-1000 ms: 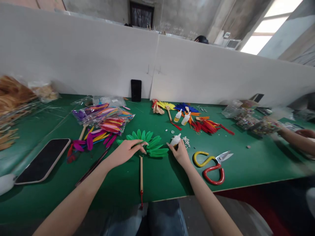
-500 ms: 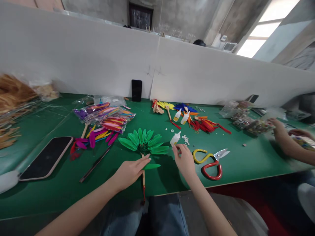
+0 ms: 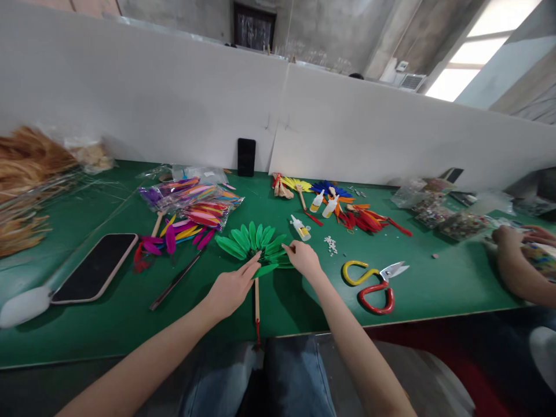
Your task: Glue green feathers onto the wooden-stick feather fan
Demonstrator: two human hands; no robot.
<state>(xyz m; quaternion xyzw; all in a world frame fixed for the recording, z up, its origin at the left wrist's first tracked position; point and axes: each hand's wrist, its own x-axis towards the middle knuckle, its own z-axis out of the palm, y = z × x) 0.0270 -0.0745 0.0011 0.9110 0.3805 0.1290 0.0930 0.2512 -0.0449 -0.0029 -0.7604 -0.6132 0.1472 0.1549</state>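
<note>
A fan of green feathers (image 3: 247, 240) lies on the green table, its wooden handle (image 3: 256, 298) pointing toward me and ending in a red tassel. My left hand (image 3: 232, 289) has its fingertips closed on a loose green feather (image 3: 266, 270) at the fan's base, just right of the handle. At the fan's right side, my right hand (image 3: 304, 259) pinches the outer feather tips; its fingers partly cover them. Behind that hand a small glue bottle (image 3: 300, 227) lies tilted on its side. Small white beads (image 3: 330, 245) are scattered to its right.
Scissors (image 3: 376, 284) with yellow and red handles lie right, tweezers (image 3: 176, 281) left. A large phone (image 3: 95, 269) is further left, below bagged colored feathers (image 3: 195, 200). Two glue bottles (image 3: 324, 204) stand near finished fans. A co-worker's hand (image 3: 508, 237) is at far right.
My right hand has left the glue bottle, now lying down, and moved left to the fan's feathers. My left hand has brought the loose feather up to the fan's base.
</note>
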